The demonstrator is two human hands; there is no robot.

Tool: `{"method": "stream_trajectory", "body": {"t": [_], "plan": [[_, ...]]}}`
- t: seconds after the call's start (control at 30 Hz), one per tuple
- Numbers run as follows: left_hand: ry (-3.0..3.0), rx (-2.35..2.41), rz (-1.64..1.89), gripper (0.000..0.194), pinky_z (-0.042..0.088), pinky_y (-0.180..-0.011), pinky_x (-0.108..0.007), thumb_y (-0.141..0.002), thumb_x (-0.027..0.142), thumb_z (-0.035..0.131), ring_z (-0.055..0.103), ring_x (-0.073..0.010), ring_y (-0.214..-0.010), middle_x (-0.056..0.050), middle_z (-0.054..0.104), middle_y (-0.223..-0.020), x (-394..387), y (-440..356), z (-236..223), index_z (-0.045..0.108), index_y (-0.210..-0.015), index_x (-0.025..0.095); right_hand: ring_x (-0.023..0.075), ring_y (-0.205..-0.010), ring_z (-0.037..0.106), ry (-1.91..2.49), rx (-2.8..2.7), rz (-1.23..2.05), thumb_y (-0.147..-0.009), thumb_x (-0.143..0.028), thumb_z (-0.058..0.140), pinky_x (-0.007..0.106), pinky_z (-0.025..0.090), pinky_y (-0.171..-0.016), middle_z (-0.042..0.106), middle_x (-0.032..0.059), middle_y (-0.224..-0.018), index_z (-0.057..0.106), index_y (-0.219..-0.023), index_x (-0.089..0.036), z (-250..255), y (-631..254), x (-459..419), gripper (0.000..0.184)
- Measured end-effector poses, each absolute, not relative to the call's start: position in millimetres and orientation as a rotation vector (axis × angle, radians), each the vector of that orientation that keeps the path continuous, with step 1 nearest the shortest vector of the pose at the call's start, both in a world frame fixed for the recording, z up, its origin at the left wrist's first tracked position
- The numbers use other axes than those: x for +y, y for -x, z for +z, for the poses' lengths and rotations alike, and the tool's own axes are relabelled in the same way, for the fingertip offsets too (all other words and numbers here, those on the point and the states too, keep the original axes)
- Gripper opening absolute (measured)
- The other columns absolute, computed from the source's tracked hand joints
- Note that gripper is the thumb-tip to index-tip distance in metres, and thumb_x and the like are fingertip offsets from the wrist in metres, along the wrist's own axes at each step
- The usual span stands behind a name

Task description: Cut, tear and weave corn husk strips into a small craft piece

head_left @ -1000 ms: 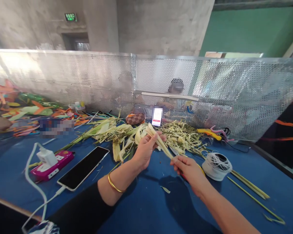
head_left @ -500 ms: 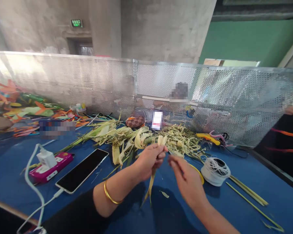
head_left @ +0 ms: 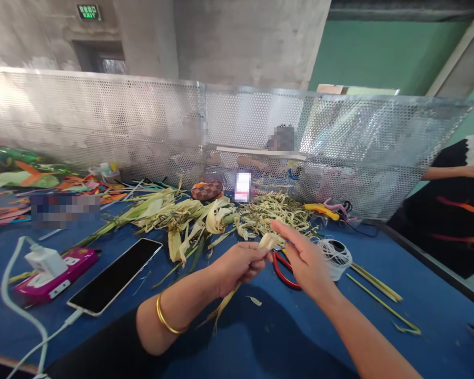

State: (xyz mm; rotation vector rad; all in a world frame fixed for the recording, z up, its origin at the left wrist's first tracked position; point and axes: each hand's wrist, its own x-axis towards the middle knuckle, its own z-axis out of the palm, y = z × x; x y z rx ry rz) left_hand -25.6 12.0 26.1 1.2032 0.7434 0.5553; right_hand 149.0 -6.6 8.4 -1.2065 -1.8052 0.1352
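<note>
My left hand (head_left: pixel 243 267) is closed around a small bundle of pale corn husk (head_left: pixel 269 241), whose broad end sticks out above the fingers. Thin dry tails of the husk (head_left: pixel 223 307) hang out below that hand. My right hand (head_left: pixel 308 263) is at the broad end, its fingers stretched out and apart, with the fingertips at or touching the husk. Under the right fingers lies a red curved handle (head_left: pixel 283 273), the rest of its tool hidden. A small loose husk scrap (head_left: pixel 254 300) lies on the blue table below the hands.
Behind my hands are a heap of husks (head_left: pixel 174 216) and shredded strips (head_left: pixel 276 210). Left lie a phone (head_left: pixel 116 276) and a magenta power strip (head_left: pixel 57 276); right, a white cord spool (head_left: pixel 335 258) and stalks (head_left: pixel 379 284). A perforated metal screen (head_left: pixel 142 126) stands behind. Another person (head_left: pixel 446 184) is at right.
My view has swung right. The right hand has come up to the husk's broad end and its fingers have straightened. The husk bundle has tilted rightward, and a red handle shows.
</note>
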Motion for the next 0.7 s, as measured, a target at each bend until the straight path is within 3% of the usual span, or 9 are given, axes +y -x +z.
{"method": "stream_trajectory", "body": {"t": [0.13,0.27,0.37,0.5,0.7], "plan": [[-1.270,0.860,0.639,0.029,0.008,-0.044,-0.022,-0.079,0.044,0.053,0.015,-0.0047,-0.043,0.010,0.025,-0.051,17,28,28,0.043,-0.069,0.019,0.0216,-0.096,0.063,1.595,-1.906,-0.026,-0.081,-0.016,0.042,0.034,0.047,-0.083,0.067,0.0085,-0.106,0.062,-0.106,-0.019,16,-170,-2,0.032],[-1.303,0.921,0.708,0.044,0.009,-0.045,-0.023,-0.078,0.062,0.045,0.015,-0.0054,-0.044,0.009,0.026,-0.053,24,32,30,0.042,-0.069,0.019,0.0223,-0.080,0.063,2.097,-2.211,0.012,-0.075,-0.017,0.050,0.029,0.040,-0.064,0.066,0.0085,-0.089,0.061,-0.084,-0.018,10,-176,-5,0.014],[-1.291,0.919,0.716,0.049,0.009,-0.046,-0.024,-0.080,0.066,0.036,0.013,-0.0060,-0.045,0.009,0.025,-0.054,25,33,31,0.045,-0.072,0.018,0.0245,-0.084,0.062,2.248,-2.235,-0.074,-0.073,-0.014,0.051,0.029,0.037,-0.063,0.062,0.0133,-0.101,0.057,-0.097,-0.014,0,-173,-2,0.025],[-1.401,0.897,0.785,0.041,0.012,-0.046,-0.024,-0.085,0.054,0.038,0.016,-0.0064,-0.045,0.008,0.026,-0.054,22,33,33,0.047,-0.069,0.018,0.0264,-0.095,0.060,2.281,-2.207,0.018,-0.070,-0.012,0.052,0.030,0.037,-0.070,0.061,0.0171,-0.106,0.052,-0.111,-0.010,-11,-170,7,0.041],[-1.512,0.925,0.886,0.038,0.015,-0.046,-0.024,-0.083,0.050,0.045,0.018,-0.0068,-0.044,0.008,0.027,-0.050,26,34,31,0.058,-0.072,0.016,0.0235,-0.081,0.063,2.285,-2.071,0.250,-0.067,-0.016,0.056,0.028,0.036,-0.061,0.067,0.0109,-0.089,0.041,-0.130,-0.012,-8,-179,8,0.065]]}}
